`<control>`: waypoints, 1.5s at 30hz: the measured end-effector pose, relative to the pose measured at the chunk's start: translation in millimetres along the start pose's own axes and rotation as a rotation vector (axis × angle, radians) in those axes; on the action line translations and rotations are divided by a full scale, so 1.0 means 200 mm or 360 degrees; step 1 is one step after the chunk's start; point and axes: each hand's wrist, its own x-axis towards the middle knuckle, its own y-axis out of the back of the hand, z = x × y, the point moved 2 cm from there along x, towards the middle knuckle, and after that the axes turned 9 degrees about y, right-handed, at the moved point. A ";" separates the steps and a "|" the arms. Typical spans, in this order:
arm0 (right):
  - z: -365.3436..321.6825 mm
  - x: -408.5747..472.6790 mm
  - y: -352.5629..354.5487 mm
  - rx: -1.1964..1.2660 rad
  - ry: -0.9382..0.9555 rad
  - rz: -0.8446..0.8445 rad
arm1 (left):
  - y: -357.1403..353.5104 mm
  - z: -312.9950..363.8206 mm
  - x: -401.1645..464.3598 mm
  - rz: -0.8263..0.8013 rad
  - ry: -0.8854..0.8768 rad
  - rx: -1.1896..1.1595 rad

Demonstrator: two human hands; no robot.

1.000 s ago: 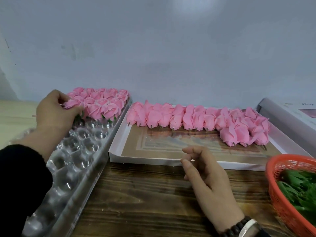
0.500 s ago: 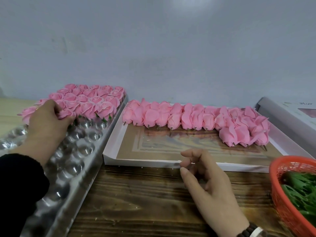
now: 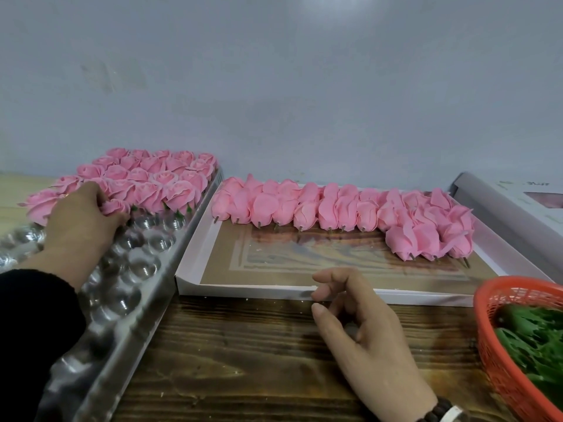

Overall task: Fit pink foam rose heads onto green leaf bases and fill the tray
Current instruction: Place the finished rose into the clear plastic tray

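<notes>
Left hand (image 3: 79, 222) curls its fingers around a finished pink rose (image 3: 115, 206), seating it in the clear blister tray (image 3: 143, 266) at the front edge of the filled rows. Right hand (image 3: 362, 325) hovers loosely curled and holding nothing, over the wooden table (image 3: 243, 360) just in front of the white box lid (image 3: 243, 290). Loose rose heads (image 3: 335, 208) lie in that lid; green leaf bases (image 3: 536, 339) sit in the orange basket (image 3: 499, 303). Advice: press straight down into the cup, don't crush petals or knock neighbours.

Pink is seen on the foam rose heads (image 3: 335, 208), green on the leaf bases (image 3: 536, 339) in the orange-red basket (image 3: 499, 354). The tray (image 3: 134, 287) is clear, the tabletop (image 3: 243, 360) dark-streaked brown.
</notes>
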 end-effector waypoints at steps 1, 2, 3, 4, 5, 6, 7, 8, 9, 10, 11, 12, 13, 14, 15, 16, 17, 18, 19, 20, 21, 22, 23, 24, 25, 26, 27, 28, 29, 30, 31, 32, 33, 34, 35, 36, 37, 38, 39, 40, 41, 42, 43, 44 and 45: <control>0.00 0.00 0.00 -0.0002 -0.0003 -0.0005 | 0.00 0.00 0.00 0.0007 -0.0006 -0.0002; 0.00 0.00 0.00 -0.0007 -0.0004 -0.0011 | 0.00 0.00 -0.01 0.0011 -0.0013 0.0001; 0.01 0.00 0.00 -0.0015 -0.0004 -0.0016 | 0.00 0.00 -0.01 0.0010 -0.0017 0.0007; 0.01 0.00 0.00 -0.0024 -0.0002 -0.0020 | 0.01 0.00 -0.01 0.0006 -0.0018 0.0016; 0.01 0.01 0.00 -0.0030 0.0001 -0.0022 | 0.01 0.01 -0.01 0.0006 -0.0019 0.0030; 0.01 0.01 0.00 -0.0031 0.0003 -0.0021 | 0.02 0.01 -0.02 0.0015 -0.0023 0.0062; 0.01 0.01 0.00 -0.0028 0.0004 -0.0020 | 0.03 0.01 -0.02 0.0036 -0.0026 0.0113; 0.01 0.00 0.00 -0.0026 0.0003 -0.0018 | 0.04 0.02 -0.02 0.0061 -0.0029 0.0171; 0.01 0.00 0.00 -0.0030 0.0004 -0.0018 | 0.05 0.02 -0.03 0.0080 -0.0035 0.0222; 0.01 0.00 -0.01 -0.0038 0.0007 -0.0019 | 0.06 0.03 -0.04 0.0084 -0.0043 0.0259; 0.01 0.00 -0.01 -0.0044 0.0015 -0.0017 | 0.07 0.03 -0.05 0.0071 -0.0050 0.0282; 0.02 0.00 -0.01 -0.0047 0.0024 -0.0014 | 0.08 0.04 -0.07 0.0050 -0.0046 0.0293; 0.02 0.00 0.00 -0.0051 0.0034 -0.0012 | 0.09 0.05 -0.08 0.0027 -0.0033 0.0296; 0.02 0.00 0.00 -0.0057 0.0041 -0.0011 | 0.10 0.06 -0.09 0.0005 -0.0017 0.0305; 0.02 0.00 0.00 -0.0059 0.0045 -0.0011 | 0.12 0.07 -0.10 -0.0017 -0.0007 0.0326; 0.02 0.00 0.00 -0.0053 0.0045 -0.0012 | 0.13 0.08 -0.12 -0.0036 -0.0008 0.0361; 0.02 0.00 0.00 -0.0041 0.0046 -0.0013 | 0.14 0.10 -0.13 -0.0045 -0.0015 0.0395; 0.02 0.00 0.00 -0.0028 0.0049 -0.0011 | 0.16 0.12 -0.15 -0.0048 -0.0028 0.0404; 0.03 0.00 0.00 -0.0019 0.0050 -0.0010 | 0.17 0.16 -0.17 -0.0055 -0.0039 0.0369; 0.03 0.00 0.00 -0.0012 0.0050 -0.0010 | 0.19 0.19 -0.19 -0.0070 -0.0045 0.0294; 0.03 0.00 0.00 -0.0005 0.0052 -0.0015 | 0.20 0.23 -0.22 -0.0094 -0.0055 0.0193; 0.03 0.00 0.00 -0.0002 0.0054 -0.0022 | 0.21 0.28 -0.26 -0.0121 -0.0079 0.0076; 0.03 0.00 0.00 -0.0004 0.0054 -0.0031 | 0.21 0.32 -0.32 -0.0146 -0.0122 -0.0050; 0.03 0.00 0.01 -0.0011 0.0052 -0.0040 | 0.21 0.36 -0.38 -0.0163 -0.0180 -0.0175; 0.03 0.00 0.01 -0.0021 0.0054 -0.0046 | 0.21 0.40 -0.46 -0.0165 -0.0239 -0.0289; 0.02 0.00 0.01 -0.0033 0.0059 -0.0049 | 0.20 0.43 -0.55 -0.0167 -0.0283 -0.0394; 0.02 0.00 0.01 -0.0044 0.0062 -0.0051 | 0.19 0.46 -0.65 -0.0192 -0.0303 -0.0505; 0.02 0.00 0.01 -0.0056 0.0064 -0.0053 | 0.18 0.48 -0.75 -0.0256 -0.0283 -0.0636; 0.02 0.00 0.01 -0.0064 0.0072 -0.0050 | 0.16 0.50 -0.85 -0.0342 -0.0226 -0.0787; 0.02 0.00 0.01 -0.0069 0.0084 -0.0040 | 0.14 0.51 -0.94 -0.0436 -0.0146 -0.0941; 0.02 0.00 0.01 -0.0077 0.0094 -0.0030 | 0.11 0.51 -1.02 -0.0541 -0.0051 -0.1093; 0.02 0.00 0.01 -0.0083 0.0102 -0.0020 | 0.09 0.51 -1.09 -0.0659 0.0064 -0.1257; 0.02 0.00 0.01 -0.0085 0.0110 -0.0011 | 0.06 0.51 -1.15 -0.0786 0.0188 -0.1421; 0.02 0.00 0.02 -0.0085 0.0114 -0.0004 | 0.04 0.51 -1.20 -0.0902 0.0301 -0.1559; 0.02 0.00 0.01 -0.0087 0.0112 -0.0002 | 0.02 0.51 -1.23 -0.0977 0.0362 -0.1639; 0.02 0.00 0.01 -0.0089 0.0108 0.0002 | 0.00 0.51 -1.25 -0.1001 0.0350 -0.1635; 0.02 0.00 0.01 -0.0088 0.0107 0.0011 | -0.01 0.50 -1.26 -0.0984 0.0279 -0.1554; 0.03 0.00 0.01 -0.0084 0.0107 0.0021 | -0.02 0.49 -1.26 -0.0957 0.0181 -0.1435; 0.03 0.00 0.01 -0.0075 0.0101 0.0027 | -0.04 0.50 -1.25 -0.0941 0.0078 -0.1319; 0.03 0.00 0.01 -0.0060 0.0092 0.0028 | -0.04 0.50 -1.25 -0.0942 -0.0019 -0.1225; 0.03 0.00 0.01 -0.0044 0.0086 0.0026 | -0.05 0.51 -1.24 -0.0961 -0.0103 -0.1152; 0.03 0.01 0.01 -0.0040 0.0085 0.0028 | -0.06 0.52 -1.24 -0.0984 -0.0171 -0.1089; 0.03 0.01 0.01 -0.0052 0.0087 0.0028 | -0.06 0.53 -1.23 -0.0996 -0.0216 -0.1046; 0.03 0.01 0.00 -0.0075 0.0091 0.0024 | -0.06 0.53 -1.23 -0.0998 -0.0235 -0.1040; 0.02 0.00 0.00 -0.0096 0.0098 0.0016 | -0.07 0.53 -1.22 -0.0996 -0.0240 -0.1054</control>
